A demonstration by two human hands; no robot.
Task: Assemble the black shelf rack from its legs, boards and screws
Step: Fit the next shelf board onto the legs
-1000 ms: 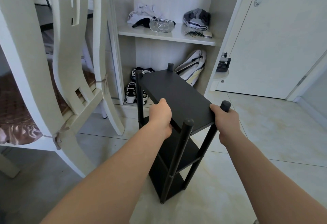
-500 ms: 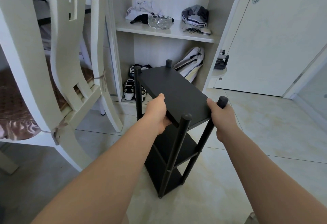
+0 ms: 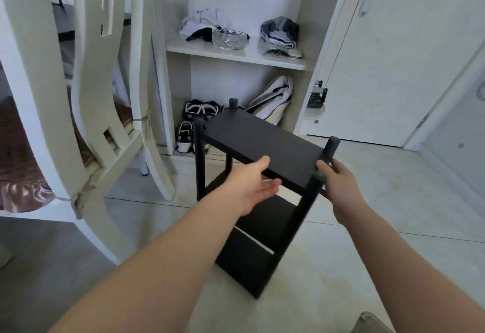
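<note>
Left hand straight-fingered at top board edge; right hand grips black three-board rack corner.

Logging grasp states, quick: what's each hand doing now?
Left hand: open, touching the top board edge.
Right hand: grips a rack leg.

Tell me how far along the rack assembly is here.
Done: the black shelf rack stands on the floor, three boards fixed between four legs. In hand: the left hand, fingers straight, touches the top board at its near edge; the right hand grips the rack's right end. Left: no loose parts show, so probably only placing it.
</note>
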